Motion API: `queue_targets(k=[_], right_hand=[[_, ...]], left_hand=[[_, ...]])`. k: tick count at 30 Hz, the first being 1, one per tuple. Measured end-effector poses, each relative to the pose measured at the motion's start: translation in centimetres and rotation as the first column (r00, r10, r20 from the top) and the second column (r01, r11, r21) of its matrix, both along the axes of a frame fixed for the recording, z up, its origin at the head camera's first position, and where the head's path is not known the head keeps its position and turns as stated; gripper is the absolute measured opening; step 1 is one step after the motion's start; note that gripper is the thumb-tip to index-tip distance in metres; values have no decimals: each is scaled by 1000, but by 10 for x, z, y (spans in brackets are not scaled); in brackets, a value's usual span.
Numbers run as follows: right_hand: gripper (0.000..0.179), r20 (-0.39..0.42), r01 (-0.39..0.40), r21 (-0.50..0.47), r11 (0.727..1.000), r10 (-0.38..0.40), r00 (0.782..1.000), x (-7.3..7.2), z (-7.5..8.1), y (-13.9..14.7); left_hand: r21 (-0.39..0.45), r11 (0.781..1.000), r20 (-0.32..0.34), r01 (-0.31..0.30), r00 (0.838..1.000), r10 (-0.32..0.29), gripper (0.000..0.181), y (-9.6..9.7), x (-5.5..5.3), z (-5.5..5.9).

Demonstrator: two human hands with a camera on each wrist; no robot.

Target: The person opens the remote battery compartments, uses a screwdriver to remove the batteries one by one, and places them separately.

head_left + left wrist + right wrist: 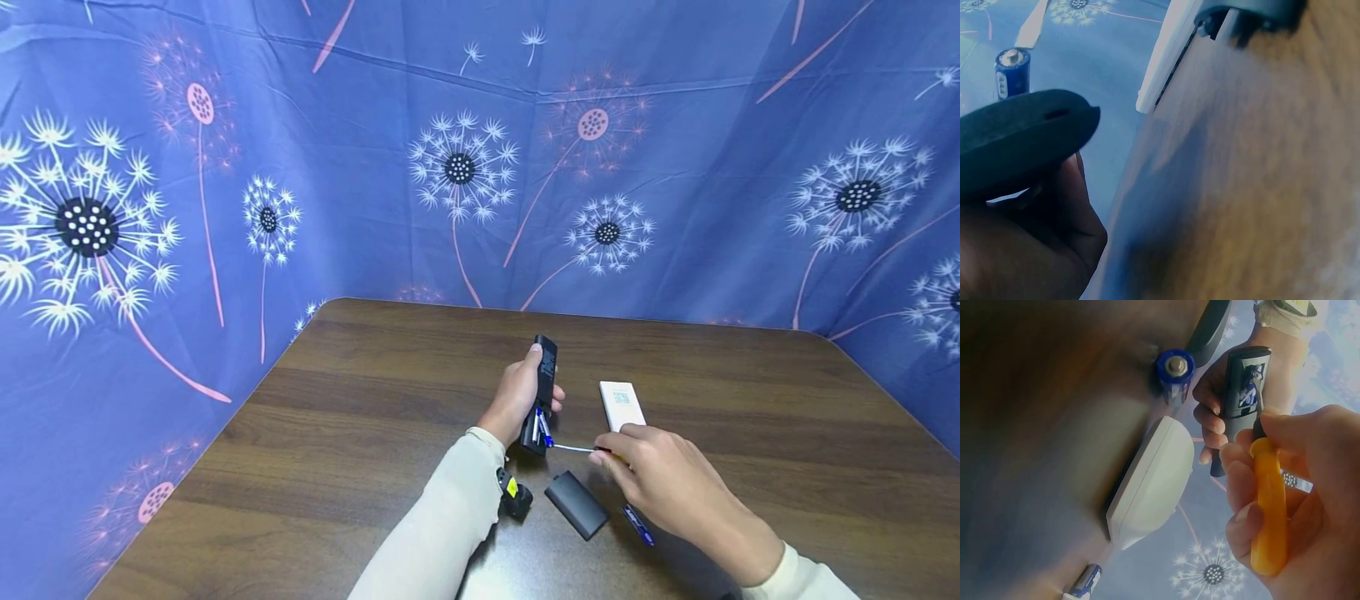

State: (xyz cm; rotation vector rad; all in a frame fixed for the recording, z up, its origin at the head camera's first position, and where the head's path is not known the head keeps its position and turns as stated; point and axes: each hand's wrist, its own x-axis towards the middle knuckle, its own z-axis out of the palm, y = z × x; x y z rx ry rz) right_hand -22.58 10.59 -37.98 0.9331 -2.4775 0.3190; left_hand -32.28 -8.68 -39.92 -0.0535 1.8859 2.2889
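My left hand (517,393) grips a black remote control (547,367), its battery compartment uncovered at the near end. A blue battery (543,427) tilts up out of the compartment; its metal tip also shows above the dark remote edge in the left wrist view. My right hand (671,479) holds a screwdriver by its orange handle (1267,509), thumb and fingers wrapped round it. The thin metal shaft (573,448) reaches left, with its tip at the battery in the compartment. Below lies the black battery cover (576,504) on the table.
A loose blue battery (637,525) lies right of the cover, under my right hand. Behind that hand is a white flat device (621,404), partly hidden. Another blue battery (1087,579) shows low in the right wrist view. A patterned blue curtain (480,150) hangs behind the wooden table (360,375).
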Motion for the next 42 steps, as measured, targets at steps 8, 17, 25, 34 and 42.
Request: queue_targets(k=[8,17,25,34,42], right_hand=[[7,46,15,-1,1000,-15,999,0,0,3],[6,102,48,25,999,-51,994,1,2,2],[5,71,-1,16,1000,0,997,1,0,0],[6,44,-18,4,1000,18,999,3,1,-8],[9,18,13,43,999,-13,1000,3,1,-10]], left_hand=[[-21,1000,-9,20,1000,-20,63,0,1,0],[-40,999,-25,14,1000,-15,62,-1,0,0],[-53,999,-32,2,999,-4,55,0,1,-1],[-8,1000,-50,5,999,-5,56,2,0,-3],[-26,999,-55,21,998,-23,56,1,1,-4]])
